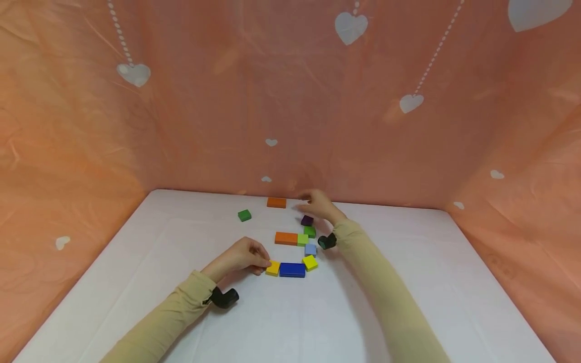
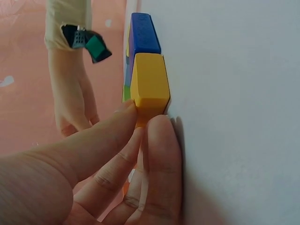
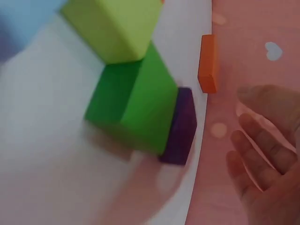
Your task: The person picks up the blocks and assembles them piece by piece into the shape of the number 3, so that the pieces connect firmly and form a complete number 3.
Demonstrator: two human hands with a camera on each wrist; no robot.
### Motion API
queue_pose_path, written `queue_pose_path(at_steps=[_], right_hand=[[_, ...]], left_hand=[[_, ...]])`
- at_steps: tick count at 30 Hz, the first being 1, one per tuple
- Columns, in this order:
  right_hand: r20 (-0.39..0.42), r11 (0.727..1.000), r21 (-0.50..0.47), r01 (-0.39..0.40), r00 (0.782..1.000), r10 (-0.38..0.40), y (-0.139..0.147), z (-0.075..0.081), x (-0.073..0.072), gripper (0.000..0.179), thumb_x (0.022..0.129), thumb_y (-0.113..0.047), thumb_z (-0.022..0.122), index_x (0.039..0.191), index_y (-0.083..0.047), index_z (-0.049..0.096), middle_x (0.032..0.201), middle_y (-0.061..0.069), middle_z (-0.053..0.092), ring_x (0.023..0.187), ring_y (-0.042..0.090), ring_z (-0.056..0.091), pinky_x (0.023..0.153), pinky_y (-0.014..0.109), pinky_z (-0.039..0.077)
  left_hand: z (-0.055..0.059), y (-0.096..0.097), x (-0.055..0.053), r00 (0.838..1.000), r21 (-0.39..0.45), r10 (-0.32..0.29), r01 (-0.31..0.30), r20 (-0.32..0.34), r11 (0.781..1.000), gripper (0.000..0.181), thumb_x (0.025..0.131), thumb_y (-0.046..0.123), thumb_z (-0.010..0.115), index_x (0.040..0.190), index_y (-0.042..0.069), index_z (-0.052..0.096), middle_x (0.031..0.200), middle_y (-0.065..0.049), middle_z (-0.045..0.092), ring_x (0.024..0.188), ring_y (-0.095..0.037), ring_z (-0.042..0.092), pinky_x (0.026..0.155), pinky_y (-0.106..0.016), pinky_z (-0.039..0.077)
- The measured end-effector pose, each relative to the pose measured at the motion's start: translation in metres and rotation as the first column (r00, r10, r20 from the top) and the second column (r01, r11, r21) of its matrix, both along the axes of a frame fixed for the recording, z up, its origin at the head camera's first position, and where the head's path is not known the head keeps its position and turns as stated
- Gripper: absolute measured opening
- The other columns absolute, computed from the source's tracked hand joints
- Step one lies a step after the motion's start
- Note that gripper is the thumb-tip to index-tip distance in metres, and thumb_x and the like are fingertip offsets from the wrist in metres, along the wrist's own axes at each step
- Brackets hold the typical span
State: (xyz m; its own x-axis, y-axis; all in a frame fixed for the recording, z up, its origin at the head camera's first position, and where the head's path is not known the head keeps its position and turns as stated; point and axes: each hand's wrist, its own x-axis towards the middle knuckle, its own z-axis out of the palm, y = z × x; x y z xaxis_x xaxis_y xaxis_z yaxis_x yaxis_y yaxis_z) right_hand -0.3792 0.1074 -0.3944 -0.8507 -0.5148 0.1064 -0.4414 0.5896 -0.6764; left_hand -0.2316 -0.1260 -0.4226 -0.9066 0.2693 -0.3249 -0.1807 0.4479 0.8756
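My left hand (image 1: 243, 256) pinches the left end of a yellow-orange block (image 2: 151, 77) between thumb and fingers. That block lies against the end of a long blue block (image 1: 292, 270). My right hand (image 1: 317, 204) is over the far part of the table, fingers apart and holding nothing. Nearest below it is a dark purple block (image 1: 307, 221), beside a green block (image 3: 136, 105). From there a curved row runs toward me: a light green block (image 1: 302, 240), a pale blue block (image 1: 310, 250) and a tilted yellow block (image 1: 310, 262).
An orange block (image 1: 286, 238) adjoins the light green one on its left. Another orange block (image 1: 276, 202) lies near the table's back edge, left of my right hand. A separate green block (image 1: 244, 216) sits farther left. Pink curtains (image 1: 290, 101) with white hearts surround the white table (image 1: 254, 322).
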Motion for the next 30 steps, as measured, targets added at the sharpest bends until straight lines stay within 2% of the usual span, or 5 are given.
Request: queue_pose_path(at_steps=[5, 12, 19, 25, 30], right_hand=[[-0.033, 0.999, 0.017, -0.041, 0.999, 0.042, -0.018, -0.003, -0.008, 0.043, 0.085, -0.008, 0.072, 0.125, 0.004, 0.059, 0.123, 0.017, 0.060, 0.115, 0.031, 0.055, 0.099, 0.041, 0.044], [-0.077, 0.992, 0.093, -0.083, 0.993, 0.090, -0.039, -0.007, -0.014, 0.045, 0.082, -0.006, 0.075, 0.124, 0.001, 0.061, 0.124, 0.014, 0.060, 0.116, 0.029, 0.054, 0.097, 0.040, 0.045], [-0.032, 0.992, 0.110, -0.059, 0.997, 0.063, -0.048, -0.012, -0.015, 0.044, 0.084, -0.005, 0.072, 0.126, -0.002, 0.060, 0.126, 0.012, 0.060, 0.119, 0.027, 0.052, 0.101, 0.038, 0.042], [-0.058, 0.991, 0.126, -0.036, 0.997, 0.044, -0.052, -0.012, -0.015, 0.041, 0.086, -0.004, 0.069, 0.126, -0.001, 0.061, 0.125, 0.012, 0.060, 0.119, 0.025, 0.052, 0.101, 0.035, 0.042], [-0.015, 0.994, 0.109, -0.008, 1.000, 0.009, -0.056, -0.013, -0.013, 0.039, 0.089, -0.004, 0.067, 0.127, -0.001, 0.060, 0.128, 0.013, 0.058, 0.121, 0.026, 0.050, 0.101, 0.036, 0.042]], left_hand=[[0.001, -0.001, 0.001, 1.000, 0.003, -0.008, 0.008, -0.002, 1.000, 0.012, 0.082, 0.007, 0.075, 0.090, 0.000, 0.070, 0.077, -0.009, 0.065, 0.057, -0.015, 0.060, 0.060, -0.027, 0.056], [0.000, -0.002, -0.001, 1.000, 0.011, -0.025, 0.025, -0.006, 1.000, 0.013, 0.082, 0.008, 0.075, 0.090, -0.001, 0.070, 0.075, -0.008, 0.066, 0.058, -0.014, 0.060, 0.060, -0.027, 0.056], [-0.003, -0.003, -0.003, 0.999, 0.044, -0.042, 0.042, -0.004, 0.998, 0.013, 0.083, 0.007, 0.075, 0.090, -0.002, 0.069, 0.073, -0.008, 0.066, 0.057, -0.013, 0.060, 0.059, -0.027, 0.056], [-0.001, -0.003, -0.002, 0.999, 0.044, -0.047, 0.047, -0.006, 0.998, 0.012, 0.083, 0.006, 0.074, 0.090, -0.002, 0.069, 0.075, -0.008, 0.066, 0.058, -0.013, 0.061, 0.060, -0.028, 0.057], [-0.002, -0.004, -0.003, 0.999, 0.050, -0.047, 0.047, -0.006, 0.998, 0.013, 0.083, 0.006, 0.074, 0.091, -0.003, 0.068, 0.074, -0.008, 0.066, 0.058, -0.014, 0.061, 0.060, -0.028, 0.057]])
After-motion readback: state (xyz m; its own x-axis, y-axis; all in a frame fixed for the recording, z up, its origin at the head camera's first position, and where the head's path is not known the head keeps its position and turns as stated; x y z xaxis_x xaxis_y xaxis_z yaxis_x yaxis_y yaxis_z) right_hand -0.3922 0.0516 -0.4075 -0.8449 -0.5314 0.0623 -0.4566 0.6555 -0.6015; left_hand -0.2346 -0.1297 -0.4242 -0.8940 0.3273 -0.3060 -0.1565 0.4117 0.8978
